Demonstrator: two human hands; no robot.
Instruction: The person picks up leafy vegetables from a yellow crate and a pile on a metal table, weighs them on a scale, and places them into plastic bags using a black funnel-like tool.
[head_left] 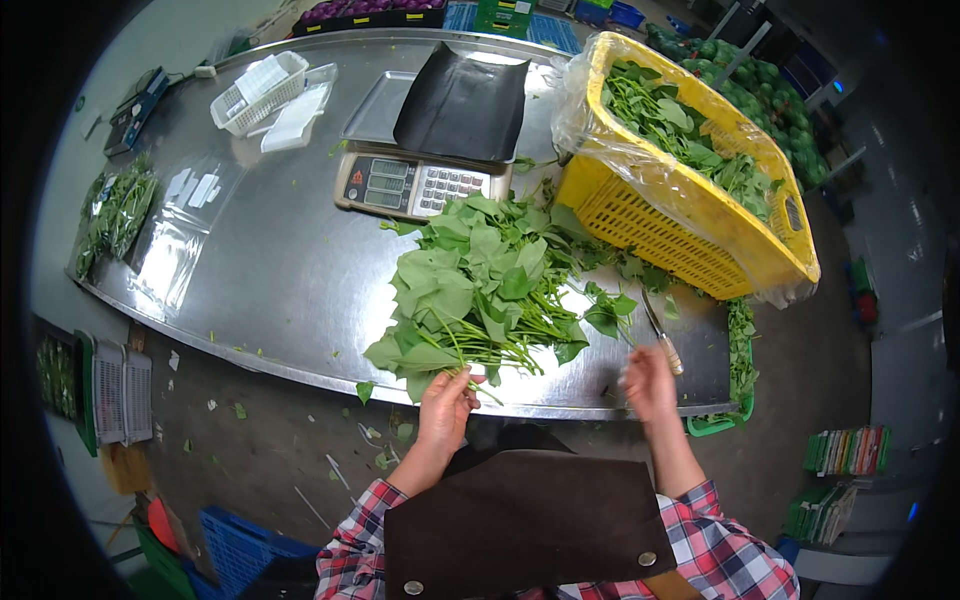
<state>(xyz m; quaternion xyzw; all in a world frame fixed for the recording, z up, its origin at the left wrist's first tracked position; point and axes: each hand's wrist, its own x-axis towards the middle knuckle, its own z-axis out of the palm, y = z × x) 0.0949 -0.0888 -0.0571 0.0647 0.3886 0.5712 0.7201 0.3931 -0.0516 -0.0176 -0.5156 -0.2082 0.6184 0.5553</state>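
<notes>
At the table's near edge, my left hand point(446, 410) is closed on the stems of a few leafy greens point(424, 358). Beyond it spreads a large pile of the same leafy greens point(480, 270), stems pointing toward the right. My right hand point(648, 382) is smeared by motion over the near edge, so its fingers are unclear. Just beside that hand lies a knife point(663, 332) with a light handle, its blade pointing away from me. A loose leafy sprig point(606, 312) rests between the pile and the knife.
A digital scale point(420, 186) with a black sheet point(462, 104) on its tray stands behind the pile. At right, a tilted yellow crate point(650, 225) lined with plastic holds more greens. Bagged greens point(116, 212), plastic bags point(180, 240) and a white basket point(262, 95) lie on the left side.
</notes>
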